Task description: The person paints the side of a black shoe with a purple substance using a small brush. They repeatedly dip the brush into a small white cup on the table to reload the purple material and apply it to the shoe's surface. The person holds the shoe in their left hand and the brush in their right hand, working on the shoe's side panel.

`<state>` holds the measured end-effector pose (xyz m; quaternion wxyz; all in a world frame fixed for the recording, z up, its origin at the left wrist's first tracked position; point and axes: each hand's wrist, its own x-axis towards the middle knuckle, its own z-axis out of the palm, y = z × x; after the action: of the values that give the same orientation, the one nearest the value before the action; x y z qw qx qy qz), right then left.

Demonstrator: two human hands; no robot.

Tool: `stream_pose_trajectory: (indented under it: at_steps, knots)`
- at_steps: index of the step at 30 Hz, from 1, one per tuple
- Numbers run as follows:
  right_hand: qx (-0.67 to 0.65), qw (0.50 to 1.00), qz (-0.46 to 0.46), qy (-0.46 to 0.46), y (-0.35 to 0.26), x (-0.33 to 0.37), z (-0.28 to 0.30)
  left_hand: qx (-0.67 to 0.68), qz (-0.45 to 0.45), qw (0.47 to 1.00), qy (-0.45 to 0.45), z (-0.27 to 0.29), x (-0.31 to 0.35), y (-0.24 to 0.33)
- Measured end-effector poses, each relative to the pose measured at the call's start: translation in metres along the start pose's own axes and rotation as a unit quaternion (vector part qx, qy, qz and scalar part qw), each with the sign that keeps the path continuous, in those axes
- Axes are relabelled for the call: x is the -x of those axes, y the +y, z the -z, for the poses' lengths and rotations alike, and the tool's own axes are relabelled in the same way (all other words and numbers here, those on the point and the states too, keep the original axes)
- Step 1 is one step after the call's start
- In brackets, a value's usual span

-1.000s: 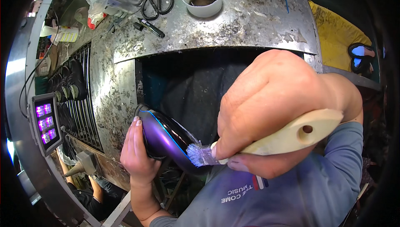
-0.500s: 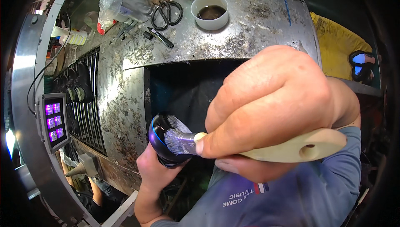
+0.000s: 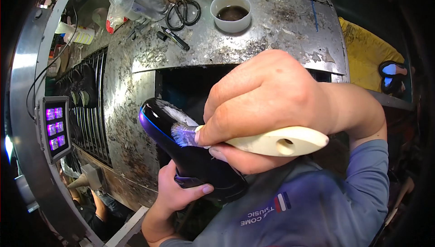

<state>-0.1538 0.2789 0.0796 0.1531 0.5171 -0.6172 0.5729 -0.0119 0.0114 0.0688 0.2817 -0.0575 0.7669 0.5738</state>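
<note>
Head view: with fingers clamped, my right hand (image 3: 267, 99) holds the brush (image 3: 260, 142), my left hand (image 3: 174, 187) the shoe (image 3: 166, 142), though a slack grip could smear its left rim (image 3: 146, 121).

Versus 0.5 s ago: black shoe (image 3: 192, 161) rotated from near end-on to lengthwise, upper left to lower right, left of frame centre. Left thumb now visible across shoe; left hand (image 3: 176, 190) slightly lower. Right hand (image 3: 267, 102) and brush (image 3: 260, 142) displaced leftward and up.
</note>
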Motion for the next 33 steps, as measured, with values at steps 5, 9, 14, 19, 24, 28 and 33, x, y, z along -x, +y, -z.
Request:
stream_pose_trajectory:
  at_steps: [5,9,14,19,24,28,33]
  knots:
    - [-0.006,1.0,-0.018,-0.019,0.002,0.006,-0.005,0.128,0.018,0.992,-0.009,-0.003,0.001,0.002]
    - [-0.014,0.998,-0.041,-0.037,0.002,0.012,-0.007,0.179,0.038,0.983,-0.012,-0.002,0.0,-0.003]
    - [-0.038,0.997,-0.059,-0.044,0.002,0.018,-0.012,0.23,0.048,0.972,-0.027,-0.001,-0.003,-0.007]
    - [-0.057,0.995,-0.071,-0.049,0.003,0.025,-0.017,0.272,0.052,0.961,0.003,-0.006,-0.004,-0.005]
    - [-0.085,0.989,-0.097,-0.068,-0.001,0.031,-0.02,0.276,0.033,0.96,0.03,-0.01,-0.008,-0.002]
    - [-0.098,0.983,-0.133,-0.079,-0.002,0.034,-0.02,0.278,0.018,0.96,0.035,-0.01,-0.013,-0.011]
    - [-0.017,0.979,-0.202,-0.029,0.024,0.003,0.029,0.292,0.019,0.955,0.051,-0.007,-0.006,-0.032]
